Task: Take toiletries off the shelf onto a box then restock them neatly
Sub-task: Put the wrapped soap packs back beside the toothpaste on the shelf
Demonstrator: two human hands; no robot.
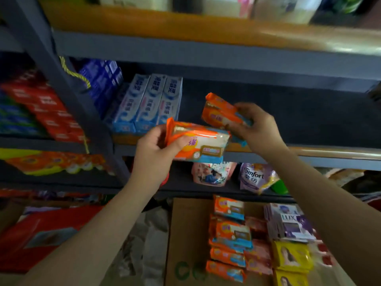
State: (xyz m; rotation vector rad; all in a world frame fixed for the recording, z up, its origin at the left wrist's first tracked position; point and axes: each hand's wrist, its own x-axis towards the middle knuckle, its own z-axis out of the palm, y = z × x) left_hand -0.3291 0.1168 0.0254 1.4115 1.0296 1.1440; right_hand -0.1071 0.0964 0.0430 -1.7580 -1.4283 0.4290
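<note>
- The shelf (288, 120) in front of you carries upright toothpaste boxes (148, 102) at its left.
- The cardboard box (185, 234) below bears stacked soap packs (231, 234).
- Your left hand (153, 153) grips an orange soap pack (199, 144) at the shelf's front edge.
- Your right hand (255, 126) pinches a second orange pack (221, 113) above the shelf board.

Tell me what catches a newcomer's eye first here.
Two orange soap packs held up at the middle shelf: the left hand grips one orange pack, the right hand another orange pack. Behind them stand blue-white toothpaste boxes; below, more packs lie on a cardboard box.
</note>
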